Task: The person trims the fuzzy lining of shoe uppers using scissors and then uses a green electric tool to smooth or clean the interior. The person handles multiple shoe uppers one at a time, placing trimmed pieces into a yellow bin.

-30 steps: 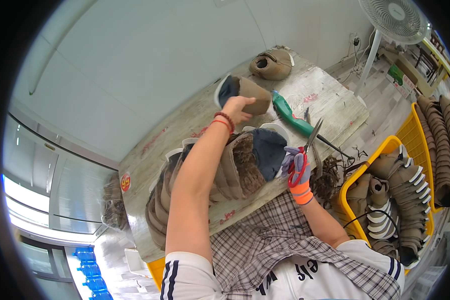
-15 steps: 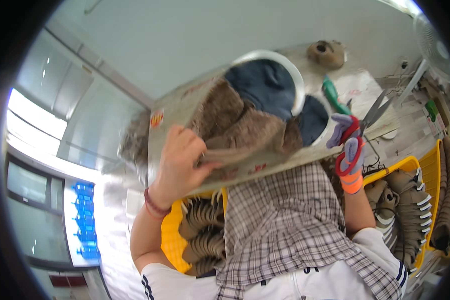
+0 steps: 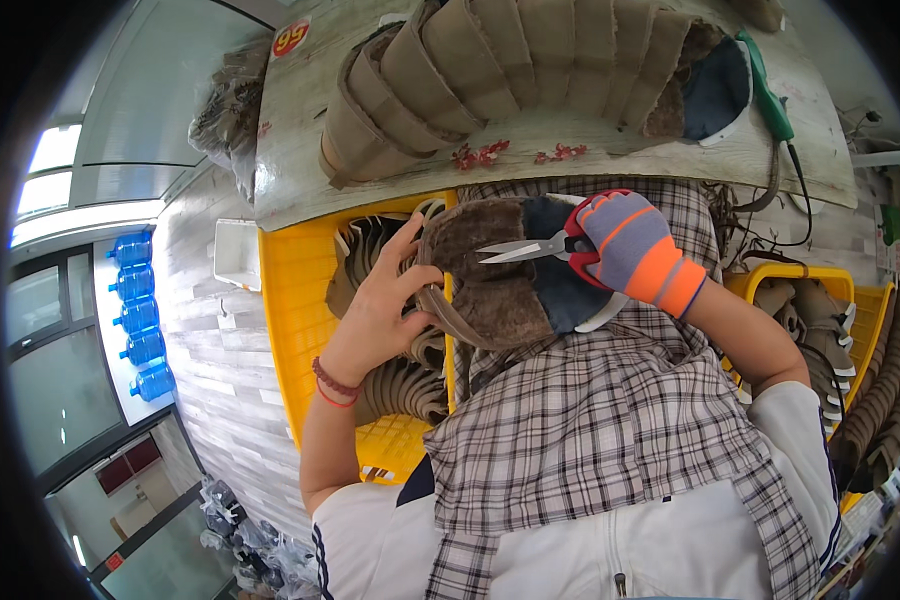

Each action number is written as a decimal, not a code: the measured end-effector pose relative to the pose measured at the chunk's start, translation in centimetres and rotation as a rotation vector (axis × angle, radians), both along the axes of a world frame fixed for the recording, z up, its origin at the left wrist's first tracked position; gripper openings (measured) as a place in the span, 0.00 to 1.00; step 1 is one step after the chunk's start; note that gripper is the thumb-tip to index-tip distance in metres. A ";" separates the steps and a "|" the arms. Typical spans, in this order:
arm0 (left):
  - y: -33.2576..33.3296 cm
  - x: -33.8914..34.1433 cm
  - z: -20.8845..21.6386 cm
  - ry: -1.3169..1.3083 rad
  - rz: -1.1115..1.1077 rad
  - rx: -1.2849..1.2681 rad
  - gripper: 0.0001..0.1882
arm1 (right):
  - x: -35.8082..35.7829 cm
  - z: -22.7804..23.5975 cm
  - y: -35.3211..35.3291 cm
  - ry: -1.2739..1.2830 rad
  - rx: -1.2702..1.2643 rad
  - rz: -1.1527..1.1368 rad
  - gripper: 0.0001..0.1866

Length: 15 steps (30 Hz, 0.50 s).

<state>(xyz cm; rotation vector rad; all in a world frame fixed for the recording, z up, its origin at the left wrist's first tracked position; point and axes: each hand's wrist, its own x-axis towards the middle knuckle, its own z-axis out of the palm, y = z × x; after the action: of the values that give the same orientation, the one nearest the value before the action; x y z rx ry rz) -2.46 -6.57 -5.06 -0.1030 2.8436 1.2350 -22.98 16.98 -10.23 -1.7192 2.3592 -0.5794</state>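
My bare left hand [image 3: 375, 310] grips the curved edge of a fleece-lined shoe upper [image 3: 495, 315], thumb and fingers on either side. The piece has brown fleece, a dark blue lining section and a white rim, and is held over my lap in front of the table edge. In a grey and orange glove, my right hand [image 3: 635, 245] is closed around red-handled scissors [image 3: 535, 250]. Their blades point left, slightly apart, over the fleece inside the upper. Whether they touch the fleece I cannot tell.
A curved row of nested brown uppers [image 3: 530, 60] lies across the table [image 3: 300, 150]. To its right is a green-handled tool [image 3: 765, 90] with a black cord. Yellow crates [image 3: 290, 350] holding more uppers stand on both sides of me. Plastic bags [image 3: 232, 120] hang at the table's left end.
The upper has come off the tabletop towards me, over my lap. My right hand has moved left with the scissors, whose blades now lie over the fleece. My view has tilted downward.
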 end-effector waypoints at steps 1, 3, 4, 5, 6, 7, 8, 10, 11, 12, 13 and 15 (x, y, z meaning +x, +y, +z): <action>-0.4 0.1 -0.5 -0.005 -0.031 -0.020 0.22 | 0.0 -0.6 -0.1 0.042 -0.018 0.022 0.15; -0.4 0.2 -0.9 -0.014 -0.018 0.009 0.22 | 0.1 -0.8 -1.0 0.124 0.043 0.017 0.16; -0.3 0.2 -1.0 -0.018 -0.012 0.024 0.23 | 0.2 -0.9 -1.5 0.165 0.074 0.015 0.16; -0.4 0.2 -1.0 -0.015 -0.012 0.024 0.23 | 0.2 -1.0 -1.9 0.189 0.105 0.024 0.16; -0.4 0.1 -1.0 -0.011 -0.014 0.023 0.23 | 0.1 -1.1 -2.3 0.212 0.135 0.032 0.17; -0.4 0.0 -1.0 -0.008 -0.016 0.023 0.23 | 0.2 -1.1 -2.6 0.236 0.165 0.040 0.17; -0.4 0.0 -1.1 -0.006 -0.016 0.017 0.22 | 0.2 -1.1 -2.9 0.233 0.163 0.048 0.17; -0.4 -0.1 -1.1 -0.003 -0.019 0.005 0.22 | 0.2 -0.8 -3.3 0.226 0.159 0.062 0.17; -0.3 -0.1 -1.1 -0.003 -0.018 0.011 0.22 | 0.2 -0.9 -3.5 0.236 0.174 0.069 0.17; -0.3 -0.2 -1.1 -0.004 -0.018 0.016 0.22 | 0.2 -0.9 -3.6 0.246 0.189 0.076 0.17; -0.2 -0.2 -1.1 -0.004 -0.018 0.022 0.21 | 0.2 -0.9 -3.7 0.256 0.205 0.081 0.18; 0.1 -0.2 -1.0 -0.009 0.011 0.043 0.22 | 0.3 -0.7 -3.8 0.295 0.247 0.087 0.18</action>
<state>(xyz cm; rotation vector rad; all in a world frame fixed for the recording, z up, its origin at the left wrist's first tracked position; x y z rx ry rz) -2.64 -6.47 -6.01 -0.1229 2.8104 1.2937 -22.66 13.15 -10.89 -1.8847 2.4013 -0.0161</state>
